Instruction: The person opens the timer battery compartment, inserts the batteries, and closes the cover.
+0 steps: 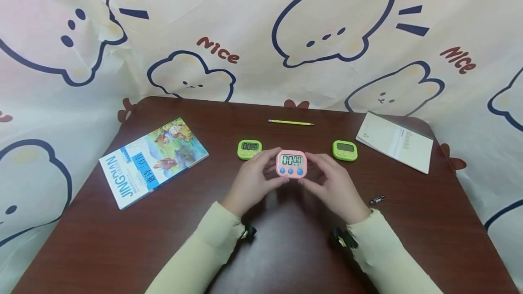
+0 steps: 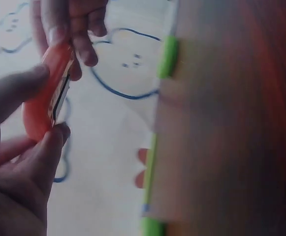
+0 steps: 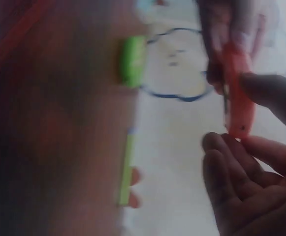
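A pink digital timer (image 1: 291,164) with blue buttons is held up above the table, its display reading zeros toward the head camera. My left hand (image 1: 255,178) pinches its left side between thumb and fingers. On the opposite side my right hand (image 1: 333,183) grips it in the same manner. In the left wrist view the timer (image 2: 51,91) is seen edge-on between both hands' fingers. The right wrist view shows the timer's (image 3: 239,98) other edge, somewhat blurred.
A green timer (image 1: 249,149) with lit digits lies behind my left hand; another green timer (image 1: 345,150), its display blank, lies behind my right. A pencil (image 1: 291,122), a picture book (image 1: 155,162), a pale notebook (image 1: 394,142) and a small battery (image 1: 377,200) also lie on the brown table (image 1: 77,248).
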The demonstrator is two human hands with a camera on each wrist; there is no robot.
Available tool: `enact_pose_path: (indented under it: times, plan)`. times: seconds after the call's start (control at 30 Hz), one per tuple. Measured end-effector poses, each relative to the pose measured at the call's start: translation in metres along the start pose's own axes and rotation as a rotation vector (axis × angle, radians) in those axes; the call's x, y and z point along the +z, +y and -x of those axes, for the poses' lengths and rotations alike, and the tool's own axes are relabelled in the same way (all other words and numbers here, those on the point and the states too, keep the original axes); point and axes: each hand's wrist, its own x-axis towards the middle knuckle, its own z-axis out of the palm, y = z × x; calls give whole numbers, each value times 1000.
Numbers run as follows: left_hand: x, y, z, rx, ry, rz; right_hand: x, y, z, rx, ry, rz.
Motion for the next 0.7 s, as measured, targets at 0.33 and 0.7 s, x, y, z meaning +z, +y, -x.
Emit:
enact_pose_path:
  times: [0.33,0.7]
  plan:
    - [32,-27,-49,-225,-2,-70,23,53,-41,210,-75,-69]
    - [47,-36,-71,-293,-28,-223,34,72,-56,331,-113,-42]
